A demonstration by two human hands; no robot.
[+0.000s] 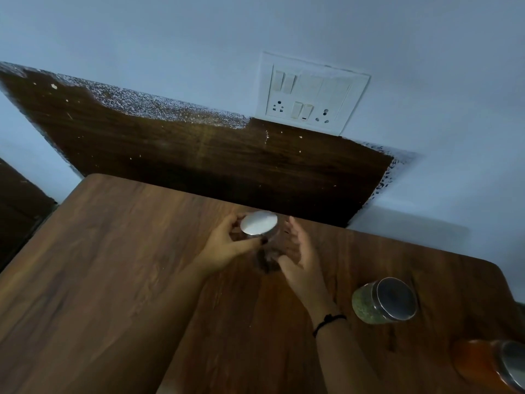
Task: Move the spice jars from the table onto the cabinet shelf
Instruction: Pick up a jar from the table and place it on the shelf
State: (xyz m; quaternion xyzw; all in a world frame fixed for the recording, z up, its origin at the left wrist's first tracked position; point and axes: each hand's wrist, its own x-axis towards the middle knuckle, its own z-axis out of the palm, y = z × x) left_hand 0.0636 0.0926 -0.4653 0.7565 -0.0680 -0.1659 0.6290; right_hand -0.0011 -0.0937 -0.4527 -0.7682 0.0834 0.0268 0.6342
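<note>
A glass spice jar with a silver lid (258, 225) and dark contents stands near the far edge of the wooden table (113, 265). My left hand (224, 245) wraps around its left side, thumb across the front. My right hand (298, 251) is beside the jar on the right, fingers spread, palm facing it; whether it touches the glass I cannot tell. A jar of green spice (383, 301) stands to the right. At the bottom right corner is a jar of orange spice (491, 365), partly cut off. No cabinet shelf is visible.
A dark wooden panel (199, 155) backs the table against a pale blue wall. A white switch and socket plate (311, 93) is mounted above it. A dark wooden piece (20, 206) stands at the far left.
</note>
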